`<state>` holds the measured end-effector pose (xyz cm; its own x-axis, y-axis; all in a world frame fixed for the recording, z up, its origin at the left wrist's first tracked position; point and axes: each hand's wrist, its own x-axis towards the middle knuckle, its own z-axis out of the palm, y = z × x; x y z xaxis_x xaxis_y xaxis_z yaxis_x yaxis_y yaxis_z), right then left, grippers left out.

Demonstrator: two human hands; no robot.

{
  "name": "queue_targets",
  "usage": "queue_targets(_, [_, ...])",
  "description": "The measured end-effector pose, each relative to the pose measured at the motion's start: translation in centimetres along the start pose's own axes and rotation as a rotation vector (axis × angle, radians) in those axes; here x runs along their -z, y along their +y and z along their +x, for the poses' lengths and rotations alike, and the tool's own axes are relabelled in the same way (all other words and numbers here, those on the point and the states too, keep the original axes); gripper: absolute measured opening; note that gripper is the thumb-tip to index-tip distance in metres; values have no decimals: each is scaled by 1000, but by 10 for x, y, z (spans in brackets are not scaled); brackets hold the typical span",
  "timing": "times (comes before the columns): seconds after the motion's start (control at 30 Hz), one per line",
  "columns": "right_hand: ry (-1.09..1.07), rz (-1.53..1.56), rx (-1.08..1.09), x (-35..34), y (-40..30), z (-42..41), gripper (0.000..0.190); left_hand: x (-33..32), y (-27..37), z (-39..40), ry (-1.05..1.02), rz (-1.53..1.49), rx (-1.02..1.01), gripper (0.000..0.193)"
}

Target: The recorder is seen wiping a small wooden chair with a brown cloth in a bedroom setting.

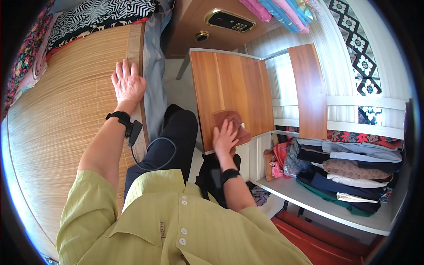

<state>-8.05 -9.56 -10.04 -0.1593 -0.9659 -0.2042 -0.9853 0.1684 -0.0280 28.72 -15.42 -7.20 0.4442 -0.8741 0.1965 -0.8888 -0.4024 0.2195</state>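
My left hand lies palm down, fingers spread, on the edge of a bamboo sleeping mat covering a bed. My right hand presses on a crumpled reddish-brown cloth near the front corner of a wooden tabletop; part of the cloth sticks out past the fingers. Whether the fingers grip the cloth is hard to tell, as they lie over it. A black strap with a small device and a cable is on my left wrist, and a black band is on my right.
Beyond the table stands a brown safe with a keypad. A narrow wooden shelf is raised at the table's far side. Folded clothes fill a white shelf at the right. More clothes lie on the bed's far end. A red item is below the shelf.
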Motion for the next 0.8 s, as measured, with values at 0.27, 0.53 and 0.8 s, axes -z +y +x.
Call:
queue_targets(0.27, [-71,82,138,-6,-28,-58,62,-2,-2,0,-2,-30,-7,48])
queue_targets(0.53, [20,175,-96,-2,-2,-22,57,-3,0,-1,30,52,-15,49])
queue_targets(0.8, [61,214,-308,3,47,27,58,-10,2,1,49,102,-20,50])
